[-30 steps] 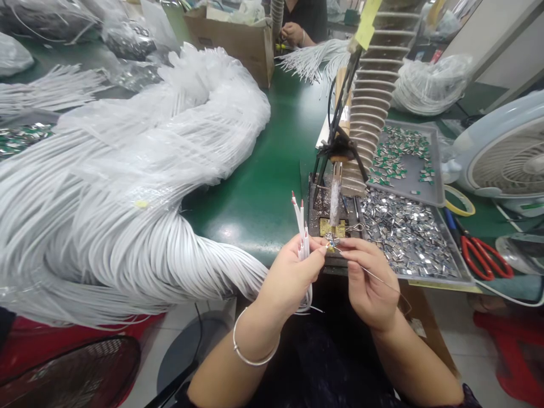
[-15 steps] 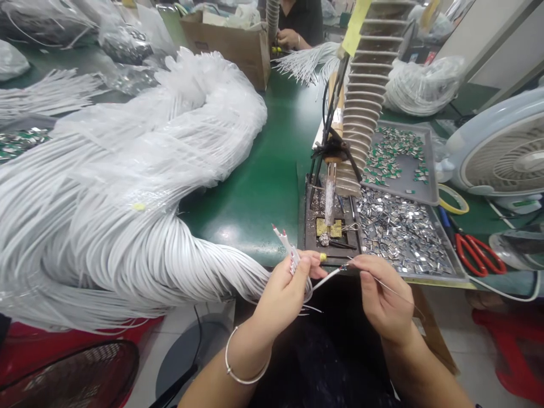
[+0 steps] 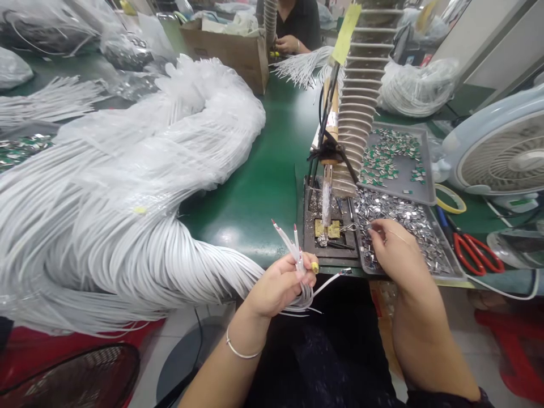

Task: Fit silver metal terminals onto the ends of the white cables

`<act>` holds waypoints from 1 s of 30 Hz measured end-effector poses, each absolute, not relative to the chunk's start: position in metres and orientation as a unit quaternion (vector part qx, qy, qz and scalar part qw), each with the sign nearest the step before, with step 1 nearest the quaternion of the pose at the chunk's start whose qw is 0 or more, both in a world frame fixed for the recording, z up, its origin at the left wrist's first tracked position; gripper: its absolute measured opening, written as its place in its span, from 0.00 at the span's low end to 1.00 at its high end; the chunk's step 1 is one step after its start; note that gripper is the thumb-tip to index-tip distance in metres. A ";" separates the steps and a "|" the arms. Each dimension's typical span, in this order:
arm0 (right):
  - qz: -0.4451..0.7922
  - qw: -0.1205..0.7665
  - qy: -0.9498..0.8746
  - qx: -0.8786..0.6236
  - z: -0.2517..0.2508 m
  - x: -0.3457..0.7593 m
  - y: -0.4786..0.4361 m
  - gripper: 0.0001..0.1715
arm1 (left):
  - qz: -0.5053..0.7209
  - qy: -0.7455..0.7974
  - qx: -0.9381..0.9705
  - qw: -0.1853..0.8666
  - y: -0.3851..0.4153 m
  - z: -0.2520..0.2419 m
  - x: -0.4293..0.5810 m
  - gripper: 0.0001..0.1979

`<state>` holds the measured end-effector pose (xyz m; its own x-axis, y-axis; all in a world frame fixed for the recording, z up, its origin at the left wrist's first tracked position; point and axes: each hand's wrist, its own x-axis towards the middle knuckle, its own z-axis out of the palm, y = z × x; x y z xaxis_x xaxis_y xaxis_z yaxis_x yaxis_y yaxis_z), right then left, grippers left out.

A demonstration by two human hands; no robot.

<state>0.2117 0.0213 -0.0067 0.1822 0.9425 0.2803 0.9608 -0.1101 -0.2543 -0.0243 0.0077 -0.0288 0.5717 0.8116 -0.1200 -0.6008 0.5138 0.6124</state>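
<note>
green tabletop (image 3: pixel 238 209), left hand (image 3: pixel 276 286) gripping white cables (image 3: pixel 299 263), right hand (image 3: pixel 393 249) over metal parts (image 3: pixel 420 229) (fingertips too blurred to tell its grip)

Electronics workshop — soldering iron (image 3: pixel 327 198), parts tray (image 3: pixel 454 265), bundled cables (image 3: pixel 204 263)

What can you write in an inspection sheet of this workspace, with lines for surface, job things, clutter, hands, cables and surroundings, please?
Surface: smooth green tabletop, partly covered.
Job things: thin white cables with red tips; small silvery metal parts spread in shallow grey plastic tray.
Clutter: tool with red loop handles, yellow ring-shaped roll, both right of the tray.
Hands: bare left hand grips the cables; bare right hand is at the metal parts, its hold unclear.
Cables: large white cable bundle, partly under translucent plastic.
Surroundings: blue-and-white fan at right; co-worker's hand near brown cardboard box.
</note>
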 end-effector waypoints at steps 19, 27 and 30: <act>0.007 0.345 -0.692 -0.634 -0.001 0.202 0.010 0.04 | 0.427 0.290 0.313 0.797 0.002 -0.025 -0.016 0.11; 0.113 0.400 -0.740 -0.528 0.010 0.172 -0.013 0.06 | 0.451 0.321 0.285 0.782 -0.002 -0.017 -0.004 0.12; 0.139 0.391 -0.754 -0.509 0.010 0.164 -0.020 0.06 | 0.449 0.327 0.276 0.785 -0.002 -0.015 -0.001 0.14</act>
